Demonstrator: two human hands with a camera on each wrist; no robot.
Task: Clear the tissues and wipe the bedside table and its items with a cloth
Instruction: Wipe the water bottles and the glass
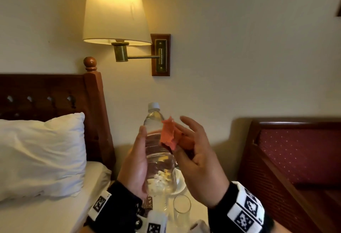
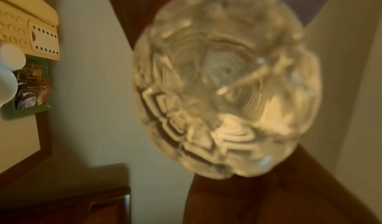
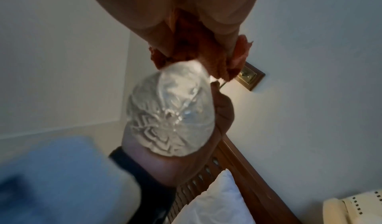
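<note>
My left hand (image 1: 134,164) grips a clear water bottle (image 1: 156,149) with a white cap and holds it upright in the air above the bedside table (image 1: 197,205). My right hand (image 1: 199,159) pinches a crumpled orange cloth (image 1: 169,135) and holds it against the bottle's upper right side. The left wrist view is filled by the bottle's ribbed base (image 2: 227,83). In the right wrist view the orange cloth (image 3: 198,47) is bunched under my fingers, touching the top of the bottle (image 3: 169,113). No tissues are visible.
Below the bottle stand an empty glass (image 1: 181,207), a white saucer (image 1: 180,181) and sachets (image 1: 147,203). A cream telephone (image 2: 27,23) lies beside a green sachet tray (image 2: 31,87). The bed, pillow (image 1: 40,155) and headboard (image 1: 96,112) are left; a red chair (image 1: 295,155) is right; a wall lamp (image 1: 114,9) hangs above.
</note>
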